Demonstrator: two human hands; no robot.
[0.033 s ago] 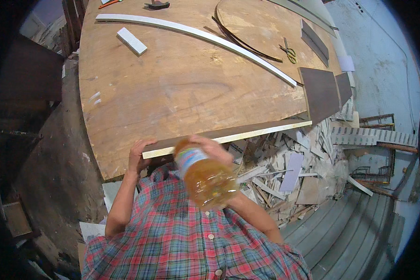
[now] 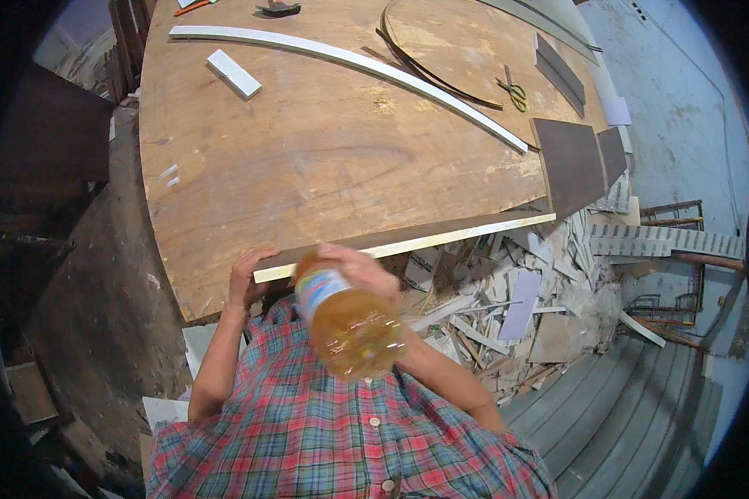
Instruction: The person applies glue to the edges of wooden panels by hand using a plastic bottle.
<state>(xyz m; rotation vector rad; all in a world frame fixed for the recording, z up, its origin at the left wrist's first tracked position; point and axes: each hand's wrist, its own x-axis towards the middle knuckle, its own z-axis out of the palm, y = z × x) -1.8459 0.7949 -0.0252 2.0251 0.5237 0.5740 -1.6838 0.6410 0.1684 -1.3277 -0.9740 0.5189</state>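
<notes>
My right hand (image 2: 368, 273) is wrapped round a clear plastic bottle (image 2: 356, 328) of amber liquid with a blue and white label. The bottle is tilted, its base toward me and its neck end down at the edge of a long brown board (image 2: 424, 238). A pale, wet-looking strip runs along the board's near edge. My left hand (image 2: 250, 271) grips the board's left end, fingers on top. The bottle's mouth is hidden behind its body, and the bottle is slightly blurred.
On the wooden table (image 2: 266, 183) lie a long white strip (image 2: 349, 60), a short white block (image 2: 234, 74), scissors (image 2: 514, 91), a hammer (image 2: 278, 9) and a dark curved band (image 2: 429, 73). Brown panels (image 2: 570, 166) rest at the right. Scrap offcuts (image 2: 483, 324) heap beyond the table edge.
My right hand and the bottle have shifted a little to the left along the board's edge. My left hand and the board stay where they were.
</notes>
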